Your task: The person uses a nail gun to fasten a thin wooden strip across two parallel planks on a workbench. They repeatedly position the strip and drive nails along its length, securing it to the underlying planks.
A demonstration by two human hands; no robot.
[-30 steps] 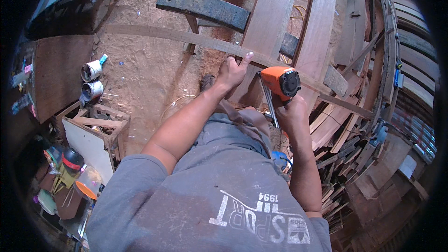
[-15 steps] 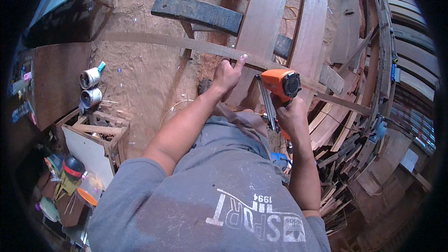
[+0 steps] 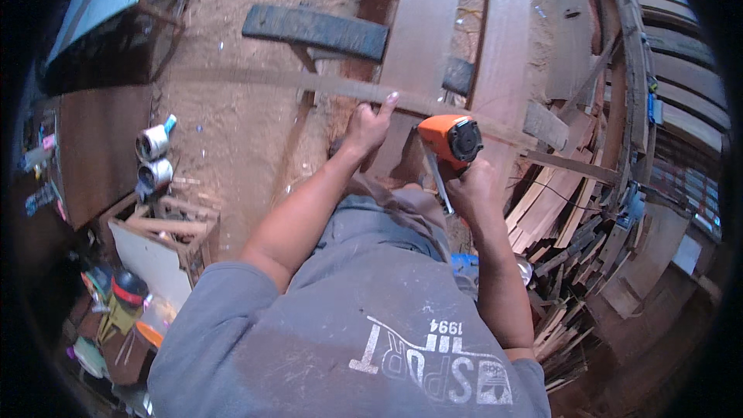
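A long, thin wooden strip (image 3: 333, 85) lies crosswise over two wide wooden boards that run away from me. My left hand (image 3: 367, 128) is closed round the strip's near edge by the left board (image 3: 422, 27), its thumb stretched along the top. In my right hand (image 3: 474, 186) is an orange and black nail gun (image 3: 447, 138), gripped by its handle. The gun's head is close to the strip, over the right board (image 3: 499, 39); whether its nose touches the wood is hidden. Part of its thin magazine shows beside my fingers.
A dark timber trestle beam (image 3: 313, 31) supports the boards. To the right lie offcuts (image 3: 573, 244) in a heap beside a slatted wall. At left are two paint-stained cans (image 3: 153, 142), a wooden frame (image 3: 174, 224), and black-and-red ear muffs (image 3: 129, 288). Sandy ground (image 3: 232, 120) lies between.
The whole view has shifted slightly, with the boards now a little further left. The nail gun has tilted, and less of its magazine shows. My left hand keeps its place on the strip.
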